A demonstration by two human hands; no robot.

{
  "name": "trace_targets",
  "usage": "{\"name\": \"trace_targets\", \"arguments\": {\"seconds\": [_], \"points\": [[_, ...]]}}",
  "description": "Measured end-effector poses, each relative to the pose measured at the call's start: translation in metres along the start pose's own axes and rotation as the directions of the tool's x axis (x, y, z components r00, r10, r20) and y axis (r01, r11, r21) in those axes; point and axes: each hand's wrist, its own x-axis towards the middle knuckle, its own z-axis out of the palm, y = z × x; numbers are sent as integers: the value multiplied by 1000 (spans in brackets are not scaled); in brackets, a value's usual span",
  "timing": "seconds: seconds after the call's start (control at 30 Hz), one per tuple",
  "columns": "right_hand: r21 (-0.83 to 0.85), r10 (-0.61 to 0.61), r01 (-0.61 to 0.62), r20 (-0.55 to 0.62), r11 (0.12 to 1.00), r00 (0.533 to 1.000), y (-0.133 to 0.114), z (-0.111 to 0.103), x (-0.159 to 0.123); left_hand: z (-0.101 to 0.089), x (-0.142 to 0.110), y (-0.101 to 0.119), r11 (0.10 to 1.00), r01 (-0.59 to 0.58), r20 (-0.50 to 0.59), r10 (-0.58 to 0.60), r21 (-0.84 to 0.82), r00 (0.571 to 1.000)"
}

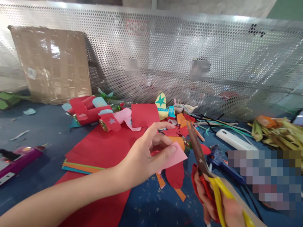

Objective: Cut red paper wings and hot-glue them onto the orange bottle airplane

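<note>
My left hand [153, 149] pinches a small pink piece of paper [177, 156] between thumb and fingers, above the middle of the table. Just to its right, my right hand [220, 195] grips scissors [199, 151] with yellow and red handles. The dark blades point up and away, apart from the pink paper, and look nearly closed. Beneath the left hand lie a rounded red paper shape [175, 176] and narrow orange scraps [180, 194]. A stack of red paper sheets [101, 148], with orange, green and blue edges, spreads to the left under my forearm.
Decorated red paper rolls [92, 110] and a yellow piece with a green star [161, 102] lie at the back. A blue glue gun [224, 165] is on the right, near dried husks [279, 129]. A purple power strip [23, 160] sits left, before a cardboard sheet [52, 66] and perforated metal screen [165, 44].
</note>
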Motion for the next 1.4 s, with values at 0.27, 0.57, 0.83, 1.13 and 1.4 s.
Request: {"name": "trace_targets", "arguments": {"seconds": [0.27,0.57,0.83,1.13,1.4], "points": [[63,-141,145,-72,987,987,-22,9,-3,26,-23,5,927,274,142,-244,-258,959],[19,-155,166,-279,986,948,-27,7,12,20,-12,-7,916,345,119,-326,-206,938],[-5,-212,229,-404,973,890,-42,-8,18,27,-12,-24,866,485,295,-436,-118,850],[115,-190,232,-291,966,937,-45,1,16,26,-10,-23,805,554,372,-458,-212,808],[29,-261,279,-278,960,925,-42,-2,18,24,-5,-20,753,585,324,-496,-301,806]]}}
